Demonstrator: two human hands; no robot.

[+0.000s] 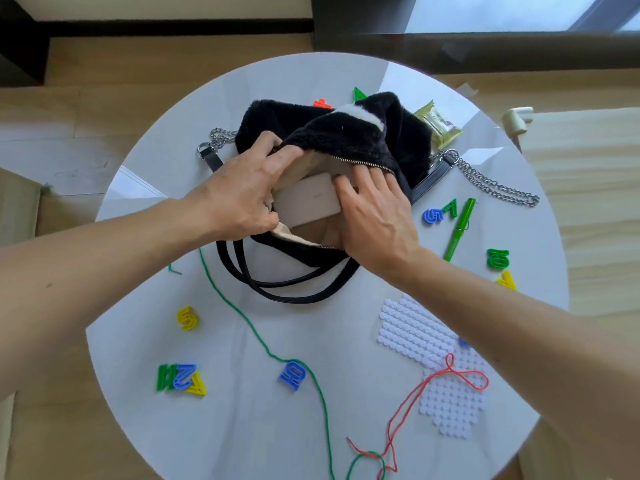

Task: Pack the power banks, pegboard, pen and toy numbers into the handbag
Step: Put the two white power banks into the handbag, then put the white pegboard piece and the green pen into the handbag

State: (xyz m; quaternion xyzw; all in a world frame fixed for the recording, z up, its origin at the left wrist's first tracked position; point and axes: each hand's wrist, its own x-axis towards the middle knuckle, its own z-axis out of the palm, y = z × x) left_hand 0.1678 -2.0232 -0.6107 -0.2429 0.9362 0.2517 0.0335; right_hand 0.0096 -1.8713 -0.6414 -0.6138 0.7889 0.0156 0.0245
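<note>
A black fuzzy handbag (363, 140) lies open in the middle of the round white table (242, 410). My left hand (239, 188) grips the bag's upper rim and holds the mouth open. A beige power bank (308, 202) sits half inside the opening, with my right hand (377, 213) on its right end. The white pegboard (415, 330) lies at the front right, partly under my right arm. A green pen (460, 226) rests right of the bag. Toy numbers are scattered about: a yellow one (187, 318), a blue one (292, 375), and a green one (497, 258).
Green yarn (256, 336) runs across the table front, and red yarn (436, 379) lies over the pegboard. The bag's chain strap (498, 185) trails to the right. A green packet (438, 124) lies behind the bag. Black handles (284, 289) loop toward me.
</note>
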